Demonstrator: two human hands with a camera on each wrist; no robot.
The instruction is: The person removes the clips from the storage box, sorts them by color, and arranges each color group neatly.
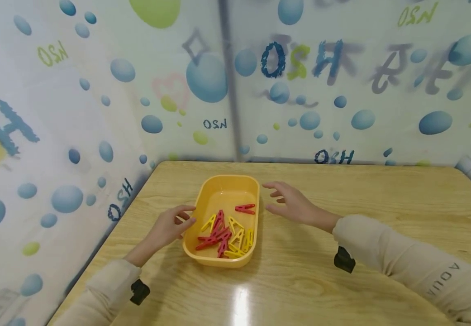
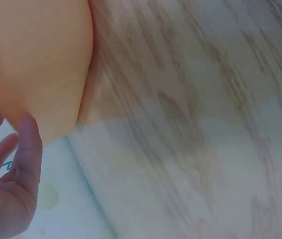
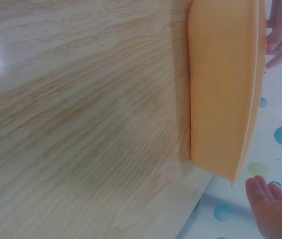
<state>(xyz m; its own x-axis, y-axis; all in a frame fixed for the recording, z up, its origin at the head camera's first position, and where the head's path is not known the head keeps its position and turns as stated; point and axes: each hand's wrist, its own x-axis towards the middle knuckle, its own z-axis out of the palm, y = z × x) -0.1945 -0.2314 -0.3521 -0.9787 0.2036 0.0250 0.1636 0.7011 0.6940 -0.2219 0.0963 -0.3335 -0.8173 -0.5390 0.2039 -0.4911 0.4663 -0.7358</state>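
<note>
"Wooden tabletop (image 1: 316, 280) under it all. What lies closest to the person?"

"A patch of glare on the wood, and past it the near end of a yellow tray (image 1: 219, 261). Its long axis runs away from the body, the far end leaning slightly right."

"And inside?"

"Red clothespins (image 1: 221, 236) and yellow clothespins (image 1: 248, 244) lie jumbled in the near half, the yellow ones mostly toward the right. One lone red clothespin (image 1: 241, 208) lies farther up, close to the right wall, legs pointing right."

"Which hand is nearer the tray?"

"The left hand (image 1: 170, 228), about midway along the left long side, fingertips at the rim. Touching or just short of it, I cannot tell."

"How is that grip?"

"Loosely bent, with a gap between thumb and fingers, pinching nothing that I can see."

"And the right hand (image 1: 296, 203)?"

"Slightly farther up, outside the opposite long side and apart from it. Its grip is wide and holds nothing; the fingers point toward the tray."

"So the tray sits between them?"

"Yes, its narrow dimension spanning the gap. I'd judge that the relation to watch. For the lone red clothespin, the right hand is nearer, with the tray wall between."

"Beyond?"

"More wood, then a pale sheet (image 1: 292, 145) printed with bubbles."
</note>
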